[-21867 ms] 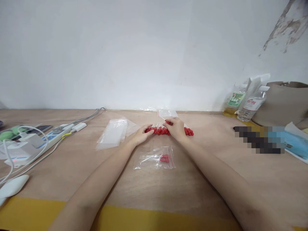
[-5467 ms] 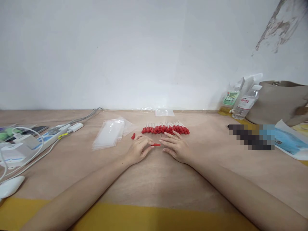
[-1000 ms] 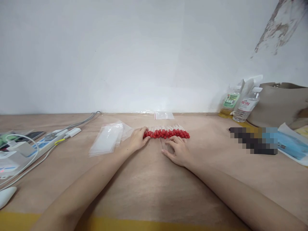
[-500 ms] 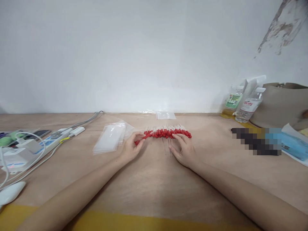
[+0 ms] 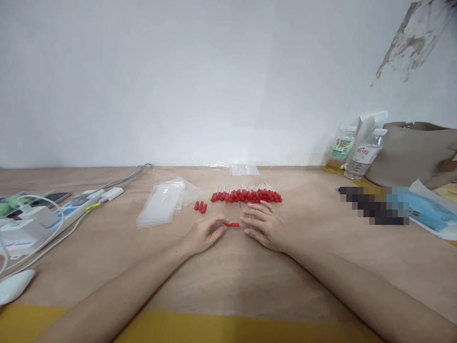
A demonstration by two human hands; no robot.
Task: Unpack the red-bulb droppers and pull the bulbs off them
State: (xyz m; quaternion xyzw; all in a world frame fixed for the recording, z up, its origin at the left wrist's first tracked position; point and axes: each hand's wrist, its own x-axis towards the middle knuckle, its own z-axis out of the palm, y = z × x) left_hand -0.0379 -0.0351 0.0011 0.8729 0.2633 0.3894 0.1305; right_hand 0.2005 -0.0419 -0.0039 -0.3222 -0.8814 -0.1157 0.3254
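Between the thumb and fingertips of my left hand [image 5: 207, 233] is a small red rubber bulb [image 5: 233, 224], lying level just above the tabletop. My right hand [image 5: 264, 226] comes from the other side, thumb and index finger closed around what looks like a thin clear tube whose end meets or nearly meets the bulb. Blur hides the exact contact. Beyond both hands lies a row of red-bulbed droppers [image 5: 250, 196], their pale tubes pointing toward the wall. Three loose red bulbs [image 5: 200, 207] rest to the left of that row.
Clear plastic bags [image 5: 157, 205] lie stacked on the left, with another bag [image 5: 244, 170] by the wall. Farther left are a power strip [image 5: 76, 209] with cables and a white mouse [image 5: 16, 286]. Bottles [image 5: 364, 155], a grey bag [image 5: 410, 152] and a blue packet [image 5: 424, 212] stand or lie right.
Both hands have drawn back from the dropper row toward me. My left hand has brought a red bulb close to my right hand, uncovering the three loose bulbs.
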